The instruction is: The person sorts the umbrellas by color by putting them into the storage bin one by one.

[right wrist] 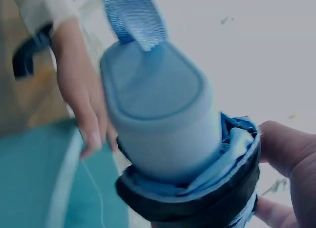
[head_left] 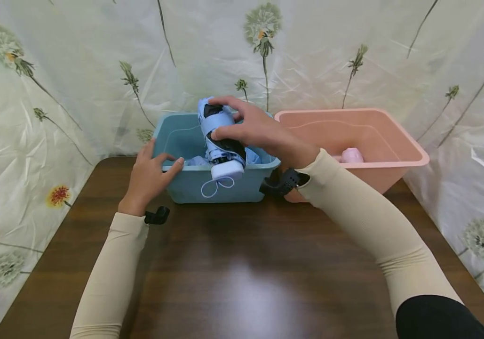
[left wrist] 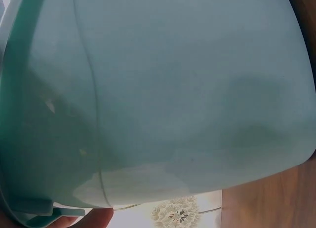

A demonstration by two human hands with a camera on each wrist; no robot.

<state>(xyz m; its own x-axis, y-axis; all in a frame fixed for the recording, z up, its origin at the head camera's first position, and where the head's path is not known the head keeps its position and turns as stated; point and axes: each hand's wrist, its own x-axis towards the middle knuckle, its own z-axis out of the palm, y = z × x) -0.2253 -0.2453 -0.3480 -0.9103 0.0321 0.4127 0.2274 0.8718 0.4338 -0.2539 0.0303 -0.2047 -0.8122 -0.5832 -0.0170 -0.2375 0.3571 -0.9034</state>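
My right hand (head_left: 250,123) grips a folded light-blue umbrella (head_left: 218,123) with black patches, thumb on one side and fingers on the other. The umbrella tilts above the blue bin (head_left: 225,186), its pale handle end toward me and a thin cord loop hanging down. Close up in the right wrist view, the smooth handle end (right wrist: 158,85) carries a woven blue strap. My left hand (head_left: 146,176) holds the bin's near left corner, thumb over the front rim. Light-blue items (head_left: 197,161) lie inside the bin, partly hidden. The left wrist view is mostly filled by the bin wall (left wrist: 173,90).
A pink bin (head_left: 352,176) stands just right of the blue one, with a pink rounded item (head_left: 352,155) inside. Both sit at the back of a dark wooden table (head_left: 208,263). A floral curtain (head_left: 208,52) hangs behind and along both sides.
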